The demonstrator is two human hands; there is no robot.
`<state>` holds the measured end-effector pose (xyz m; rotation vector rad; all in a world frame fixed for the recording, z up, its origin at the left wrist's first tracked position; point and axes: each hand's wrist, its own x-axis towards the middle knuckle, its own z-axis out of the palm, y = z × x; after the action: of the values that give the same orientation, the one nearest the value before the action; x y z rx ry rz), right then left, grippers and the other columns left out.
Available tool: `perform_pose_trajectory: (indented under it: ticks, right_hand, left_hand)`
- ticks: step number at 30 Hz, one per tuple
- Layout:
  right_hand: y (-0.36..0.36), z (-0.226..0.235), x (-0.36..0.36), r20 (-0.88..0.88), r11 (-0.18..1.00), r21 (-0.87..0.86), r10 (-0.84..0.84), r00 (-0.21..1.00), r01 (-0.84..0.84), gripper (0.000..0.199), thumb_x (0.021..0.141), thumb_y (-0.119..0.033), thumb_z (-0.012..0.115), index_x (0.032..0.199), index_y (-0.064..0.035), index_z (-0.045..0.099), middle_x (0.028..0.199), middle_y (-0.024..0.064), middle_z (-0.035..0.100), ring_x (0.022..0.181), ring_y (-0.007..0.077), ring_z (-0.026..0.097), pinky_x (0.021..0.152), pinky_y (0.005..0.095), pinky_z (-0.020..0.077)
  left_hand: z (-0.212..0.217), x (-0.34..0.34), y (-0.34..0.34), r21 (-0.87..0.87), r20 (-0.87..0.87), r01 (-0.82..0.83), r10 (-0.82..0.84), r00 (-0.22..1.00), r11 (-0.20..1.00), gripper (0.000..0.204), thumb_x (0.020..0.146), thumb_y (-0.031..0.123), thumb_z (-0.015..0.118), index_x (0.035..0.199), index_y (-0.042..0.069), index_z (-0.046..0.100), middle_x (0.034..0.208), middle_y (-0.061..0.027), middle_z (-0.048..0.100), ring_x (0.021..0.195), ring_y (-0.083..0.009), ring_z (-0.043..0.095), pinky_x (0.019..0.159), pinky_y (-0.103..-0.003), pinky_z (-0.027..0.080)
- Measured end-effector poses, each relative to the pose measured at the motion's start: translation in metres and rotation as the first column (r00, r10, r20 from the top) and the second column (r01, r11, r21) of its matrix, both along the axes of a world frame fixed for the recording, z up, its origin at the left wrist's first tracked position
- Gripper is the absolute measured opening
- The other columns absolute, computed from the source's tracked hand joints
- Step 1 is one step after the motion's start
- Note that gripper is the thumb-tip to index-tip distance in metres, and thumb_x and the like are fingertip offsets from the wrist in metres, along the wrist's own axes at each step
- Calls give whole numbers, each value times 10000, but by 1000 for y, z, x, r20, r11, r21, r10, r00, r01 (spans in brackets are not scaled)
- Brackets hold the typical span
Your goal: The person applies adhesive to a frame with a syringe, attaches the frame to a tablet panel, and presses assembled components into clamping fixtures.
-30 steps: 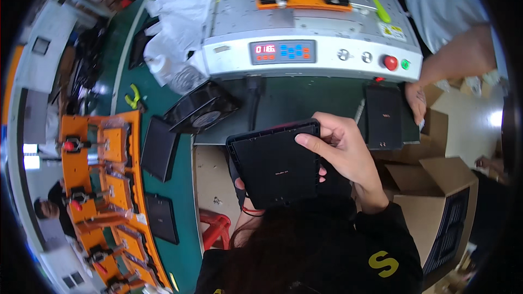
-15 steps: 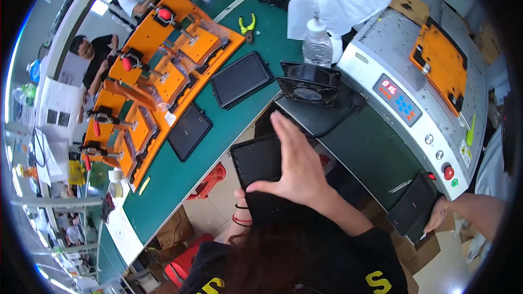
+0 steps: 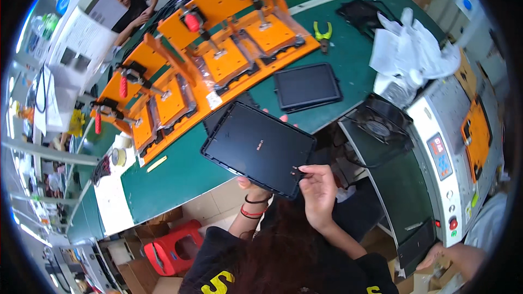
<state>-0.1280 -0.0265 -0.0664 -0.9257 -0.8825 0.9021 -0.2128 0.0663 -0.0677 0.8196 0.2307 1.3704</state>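
A black tablet-like device (image 3: 253, 144) with a raised rim is held up at a tilt, its flat face with a small mark toward me. My left hand (image 3: 252, 186) grips it from below. The thumb lies at the near edge, fingertips show past the far edge, and the rest of the hand is hidden behind it. At the device's near right corner, my right hand (image 3: 318, 188) is closed, thumb and forefinger pinching there. Behind the device, a second black panel (image 3: 215, 121) lies mostly covered on the green table (image 3: 190, 182). Another black tablet-like device (image 3: 308, 86) lies farther back.
An orange fixture (image 3: 218, 65) with red-handled clamps runs along the table's far left. Pliers (image 3: 323, 35), a black fan (image 3: 378, 122) and white plastic bags (image 3: 408, 49) stand beyond. At right, a grey machine (image 3: 436, 130) and another person's hand (image 3: 433, 256) on a black panel (image 3: 417, 245).
The device has come up and forward, its marked face now showing. My right hand has gone from spread over it to pinching its corner. The view has turned, shifting the table rightward.
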Motion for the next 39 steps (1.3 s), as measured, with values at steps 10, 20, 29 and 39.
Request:
perform_pose_trajectory:
  ticks: [10,20,29,39]
  right_hand:
    - [62,13,-41,-223,992,-24,112,968,-120,127,941,-81,584,1043,-11,552,911,18,554,783,54,498,714,199,409]
    - [115,5,-2,91,999,-33,3,996,0,68,939,-52,577,998,-22,559,907,16,529,736,51,490,663,196,419]
    - [113,-4,-9,-117,983,-40,176,977,-181,71,949,-53,557,1011,-47,523,902,-6,525,753,41,475,645,201,379]
    - [113,-14,4,-12,992,-107,69,998,-70,78,948,-75,571,1004,-26,549,863,5,526,722,51,496,652,198,417]
  left_hand:
    - [4,-149,47,144,-546,-145,201,813,979,1489,465,832,689,1500,65,-58,1566,-162,-83,1435,-360,92,1152,-507,143]
    - [171,-281,217,621,-153,724,952,-264,300,295,850,50,580,1145,48,587,858,-111,644,780,-260,643,648,-340,514]
    - [231,-341,408,815,-569,37,812,-129,578,324,982,253,509,1224,50,578,606,37,523,424,-68,434,416,-214,332]
    - [126,-250,168,963,-98,-269,929,-356,-1,70,885,70,511,846,16,490,789,-85,484,722,-183,464,719,-294,395]
